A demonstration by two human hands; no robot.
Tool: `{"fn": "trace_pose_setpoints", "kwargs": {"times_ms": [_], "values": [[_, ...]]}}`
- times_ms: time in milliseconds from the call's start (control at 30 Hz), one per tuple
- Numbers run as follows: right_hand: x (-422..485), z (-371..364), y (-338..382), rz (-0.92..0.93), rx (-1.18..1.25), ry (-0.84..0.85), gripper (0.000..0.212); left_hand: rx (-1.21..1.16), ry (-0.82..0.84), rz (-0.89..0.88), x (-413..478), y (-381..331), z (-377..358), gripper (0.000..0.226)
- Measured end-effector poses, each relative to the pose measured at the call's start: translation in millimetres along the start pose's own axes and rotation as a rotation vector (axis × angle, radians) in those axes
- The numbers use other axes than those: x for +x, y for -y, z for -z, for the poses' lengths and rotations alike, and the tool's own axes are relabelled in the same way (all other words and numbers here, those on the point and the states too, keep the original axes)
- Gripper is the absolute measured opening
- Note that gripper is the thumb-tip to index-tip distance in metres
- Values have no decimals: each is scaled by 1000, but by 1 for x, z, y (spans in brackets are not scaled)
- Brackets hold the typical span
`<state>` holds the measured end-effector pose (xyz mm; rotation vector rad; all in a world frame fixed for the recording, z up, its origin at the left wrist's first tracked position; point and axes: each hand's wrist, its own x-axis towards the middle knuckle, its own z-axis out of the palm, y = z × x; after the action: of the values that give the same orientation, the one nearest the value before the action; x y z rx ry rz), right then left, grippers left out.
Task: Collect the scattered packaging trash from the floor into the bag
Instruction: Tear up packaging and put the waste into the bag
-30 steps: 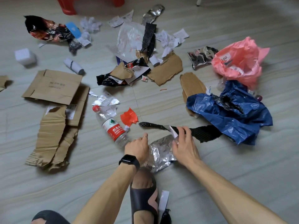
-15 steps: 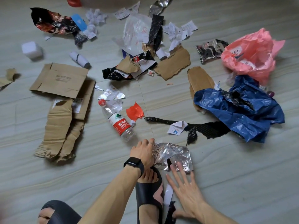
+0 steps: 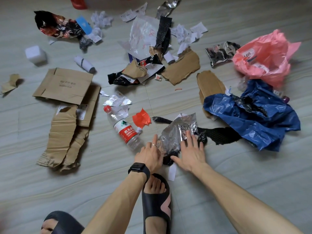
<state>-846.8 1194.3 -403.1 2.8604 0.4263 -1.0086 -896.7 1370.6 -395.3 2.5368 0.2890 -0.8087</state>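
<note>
1. The crumpled silver foil wrapper [image 3: 177, 132] lies on the pale floor [image 3: 219, 183] just ahead of the person's sandalled foot [image 3: 156, 198]. The right hand [image 3: 191, 153] rests on its near right edge with fingers spread and flat, pinching nothing.
2. The left hand [image 3: 149, 155] touches the wrapper's left edge with one ringed finger laid straight. I cannot tell whether its other fingers tuck under the foil or grip it.
3. The likely step is gathering the foil for bagging. A flat palm has no hold, so the stiff, springy foil could slide away, or unfold again once it is pressed.
4. A crumpled black plastic scrap [image 3: 170, 157] sits under the foil's near edge, and a white paper slip [image 3: 172, 173] lies just beside it. A careless scoop may drop either one.
5. The clear water bottle with a red label [image 3: 124, 128] lies just left of the left hand. A sideways sweep could set it rolling.
6. The black mesh strip [image 3: 221, 135] runs from beneath the foil toward the crumpled blue plastic bag [image 3: 253, 115]. Lifting the foil may drag it along.
7. Which bag takes the trash is unclear, the blue one or the pink plastic bag [image 3: 263, 61] beyond it. Neither shows an open mouth.
8. The foil hides part of the mesh strip. A red object [image 3: 78, 3] is cut off at the top edge, and much cardboard and paper lies well apart.
</note>
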Motion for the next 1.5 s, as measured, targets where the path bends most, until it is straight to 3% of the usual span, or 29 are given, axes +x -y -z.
{"fn": "trace_pose_setpoints", "kwargs": {"times_ms": [67,133,200,267,400,500,633,733,867,967,1067,1267,1500], "values": [[0,1,5,12,49,-10,89,14,-45,-14,0,0,1,98],[-2,0,6,22,143,-92,72,109,-121,-64,-1,1,3,105],[-7,0,2,5,250,-222,45,210,-147,-121,0,0,0,104],[-9,-3,-3,-57,294,-315,34,260,-82,-117,3,-2,-5,95],[-6,-6,-12,-189,438,-267,72,250,-10,-5,14,-6,-13,62],[3,-6,-24,-283,346,-184,103,196,20,-32,15,-7,-9,41],[22,-3,-37,-378,303,-83,105,66,-35,-93,10,5,7,33],[35,1,-37,-302,291,-76,81,-50,-165,-144,9,17,39,28],[40,-1,-28,-230,248,-200,43,-152,-339,-178,1,28,90,26],[33,0,-12,-222,260,-161,26,-200,-424,-135,-12,39,127,29],[26,15,10,-251,379,-138,25,-151,-499,-95,-27,57,168,31],[8,113,85,-100,736,-322,23,6,-637,12,-78,128,253,31],[-35,232,204,308,627,-554,20,26,-881,188,-178,198,322,33]]}}
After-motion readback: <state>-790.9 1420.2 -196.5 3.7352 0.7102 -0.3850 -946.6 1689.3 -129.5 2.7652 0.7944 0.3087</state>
